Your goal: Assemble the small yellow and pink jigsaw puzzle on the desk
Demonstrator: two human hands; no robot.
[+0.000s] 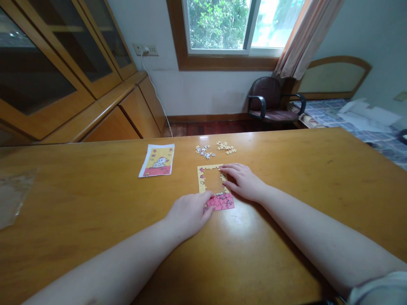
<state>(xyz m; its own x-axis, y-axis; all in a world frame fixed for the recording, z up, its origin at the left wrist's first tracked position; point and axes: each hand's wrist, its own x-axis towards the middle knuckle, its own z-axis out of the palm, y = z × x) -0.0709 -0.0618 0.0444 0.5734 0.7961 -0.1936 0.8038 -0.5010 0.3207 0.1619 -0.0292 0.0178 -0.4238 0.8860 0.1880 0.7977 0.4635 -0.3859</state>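
Observation:
A partly joined jigsaw puzzle lies flat on the table, with a yellow border around an open middle and a pink band along its near side. My left hand rests on the near left corner, thumb and fingers apart over the pink pieces. On the right border lies my right hand, its fingers stretched out and touching the yellow edge. Beyond the puzzle sit two loose piles: whitish and grey pieces and yellow pieces. A reference picture of a white cartoon animal lies to the left.
The wooden table has its far edge just past the loose pieces. A clear plastic bag lies at the far left. Behind are a wooden cabinet, an office chair and a bed.

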